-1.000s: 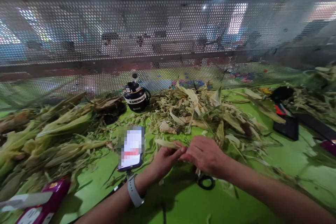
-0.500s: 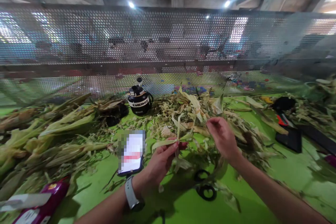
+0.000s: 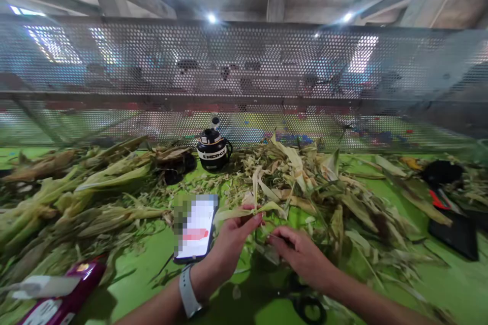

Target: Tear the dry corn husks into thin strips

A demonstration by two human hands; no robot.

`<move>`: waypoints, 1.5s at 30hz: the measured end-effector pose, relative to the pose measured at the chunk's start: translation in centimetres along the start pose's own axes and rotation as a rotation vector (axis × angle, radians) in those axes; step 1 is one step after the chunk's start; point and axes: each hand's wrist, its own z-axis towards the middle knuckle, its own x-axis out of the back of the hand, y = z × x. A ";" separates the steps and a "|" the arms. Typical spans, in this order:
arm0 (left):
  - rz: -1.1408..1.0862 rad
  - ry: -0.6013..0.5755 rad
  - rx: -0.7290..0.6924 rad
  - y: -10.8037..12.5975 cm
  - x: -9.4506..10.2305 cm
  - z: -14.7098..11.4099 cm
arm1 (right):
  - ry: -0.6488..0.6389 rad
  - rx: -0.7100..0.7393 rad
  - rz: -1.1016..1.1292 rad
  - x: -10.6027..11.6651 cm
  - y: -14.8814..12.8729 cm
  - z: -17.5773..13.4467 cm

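Note:
My left hand (image 3: 233, 244) pinches several pale corn husk strips (image 3: 271, 207) where they cross, between thumb and fingers. One strip points left over the phone side, another stands up, and others reach right. Just right and a little below, my right hand (image 3: 301, 254) has its thumb and forefinger pressed together beside a hanging bit of husk (image 3: 267, 252); whether it grips that bit is unclear. Black-handled scissors (image 3: 309, 310) lie on the green table (image 3: 236, 304) below my right hand, partly in shadow.
A lit phone (image 3: 198, 231) lies left of my left hand. Behind it stands a black jug (image 3: 212, 156) marked "ENERGY". Husk heaps (image 3: 110, 183) cover the left; another husk pile (image 3: 343, 198) lies right. A purple bottle (image 3: 64, 289) is front left. A perforated metal screen (image 3: 244, 76) closes the back.
My right hand has come down and left from the husk pile to beside my left hand, its fingers now pinched. My left hand keeps the strips. The view has shifted slightly.

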 end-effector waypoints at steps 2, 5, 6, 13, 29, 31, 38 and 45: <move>0.065 0.016 0.014 0.1 0.0 0.1 | 0.121 0.200 -0.264 0.6 0.1 -0.2; 0.123 -0.041 0.030 0.2 -0.1 0.1 | 0.325 0.502 -0.614 1.3 0.0 -0.3; 0.148 -0.064 0.036 0.3 -0.1 0.0 | 0.377 0.557 -0.684 1.4 0.0 -0.2; 0.502 -0.111 -0.052 0.7 -0.2 -0.6 | 0.339 0.378 -0.539 1.2 0.6 0.3; 0.530 -0.282 -0.078 -0.4 0.4 -0.7 | 0.208 0.009 -0.105 0.1 1.2 -0.1; 0.534 -0.288 -0.105 -0.7 0.4 -0.5 | 0.209 0.000 -0.072 0.1 1.1 0.0; 0.391 -0.213 -0.075 0.2 0.0 -0.4 | 0.244 0.000 0.054 0.5 0.9 0.5; 0.370 -0.012 -0.166 0.8 0.8 0.5 | 0.258 0.290 -0.541 1.0 1.0 0.1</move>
